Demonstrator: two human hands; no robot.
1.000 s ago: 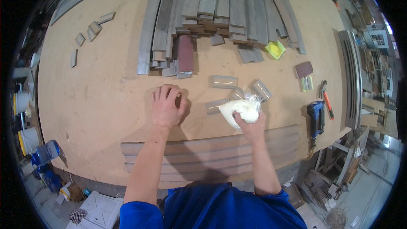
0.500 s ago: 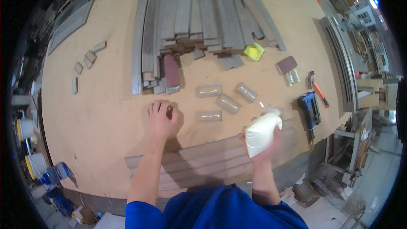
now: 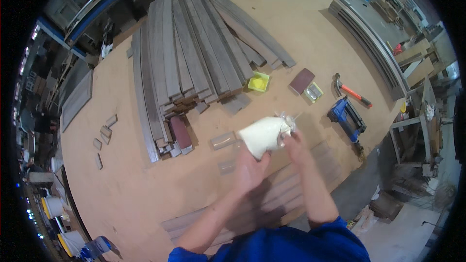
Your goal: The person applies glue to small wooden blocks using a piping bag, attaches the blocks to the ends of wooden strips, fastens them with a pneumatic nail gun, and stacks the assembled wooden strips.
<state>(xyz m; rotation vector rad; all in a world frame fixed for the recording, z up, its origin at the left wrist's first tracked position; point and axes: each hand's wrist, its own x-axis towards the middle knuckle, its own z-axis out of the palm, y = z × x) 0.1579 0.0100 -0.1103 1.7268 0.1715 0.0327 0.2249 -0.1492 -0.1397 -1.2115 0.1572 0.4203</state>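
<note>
White bag (image 3: 262,136) held over bench (image 3: 131,189), near small blocks (image 3: 223,140). Grip of both hands grasping bag: left hand (image 3: 250,169) supporting lower side, thumb up front; right hand (image 3: 294,146) at gathered neck. Best: neck pinched tight, belly supported, light even squeeze. Forearms slant inward, elbows apart.

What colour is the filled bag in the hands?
The filled bag is creamy white, clearest in the head view.
</note>
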